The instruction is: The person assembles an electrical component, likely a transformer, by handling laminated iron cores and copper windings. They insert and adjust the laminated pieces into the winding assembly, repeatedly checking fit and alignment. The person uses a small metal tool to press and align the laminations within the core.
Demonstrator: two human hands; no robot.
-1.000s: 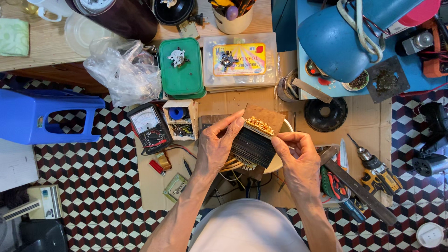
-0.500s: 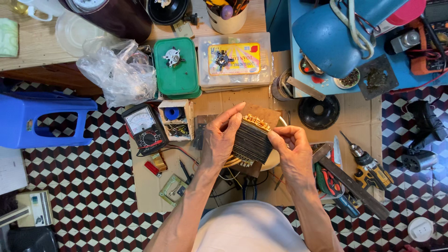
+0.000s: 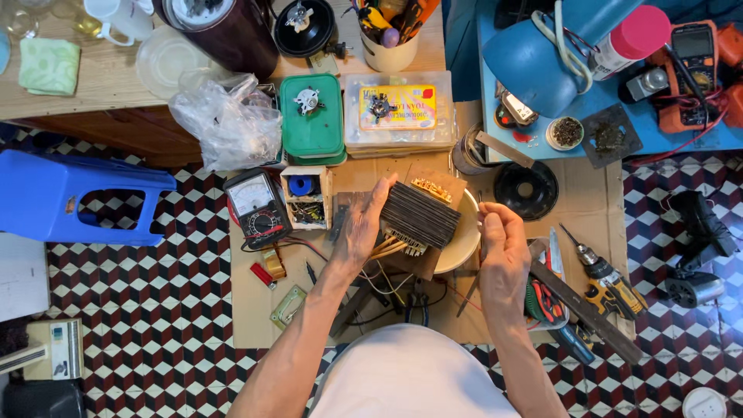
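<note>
I sit over a cardboard sheet (image 3: 580,209) on the checkered floor. My left hand (image 3: 357,232) lies flat against the left side of a dark laminated transformer block (image 3: 422,215) with yellowish windings and wires sticking out. The block rests tilted on a white dish (image 3: 463,244). My right hand (image 3: 503,236) is just right of the block and apart from it. Its fingers are pinched on what looks like a thin dark metal strip (image 3: 480,224).
An analog meter (image 3: 255,205) and a small parts box (image 3: 307,197) lie to the left. A green case (image 3: 312,116) and a clear plastic box (image 3: 398,108) sit behind. Also nearby are a black disc (image 3: 526,190), a cordless drill (image 3: 607,282), a blue lamp (image 3: 534,58) and a blue stool (image 3: 70,197).
My right hand has pulled away from the block's right end toward the right. My left hand stays on the block.
</note>
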